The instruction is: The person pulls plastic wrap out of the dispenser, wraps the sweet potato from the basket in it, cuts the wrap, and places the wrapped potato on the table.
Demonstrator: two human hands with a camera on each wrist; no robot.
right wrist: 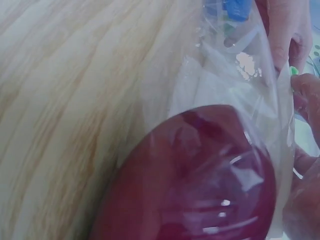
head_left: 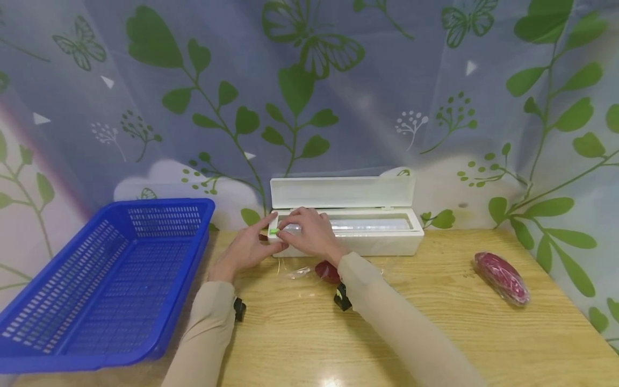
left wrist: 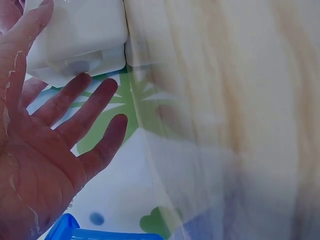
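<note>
A white cling film dispenser (head_left: 369, 246) stands lid up against the back wall, a clear roll of film (head_left: 372, 224) inside. My right hand (head_left: 309, 234) reaches over its left end, thumb and forefinger pinching the small green slider (head_left: 273, 231). My left hand (head_left: 246, 250) is at that same end, its thumb against the box and the other fingers spread straight in the left wrist view. Below my right wrist, a dark red, smooth, rounded item (right wrist: 200, 175) lies under clear film (right wrist: 225, 75), which runs toward the box. My forearm partly hides this item in the head view.
A blue plastic basket (head_left: 205, 242) with latticed sides stands at the left. Toward the right edge of the wooden table (head_left: 425, 306) lies a dark red oblong item wrapped in film (head_left: 501, 278). A leaf-patterned cloth (head_left: 362, 107) covers the wall behind.
</note>
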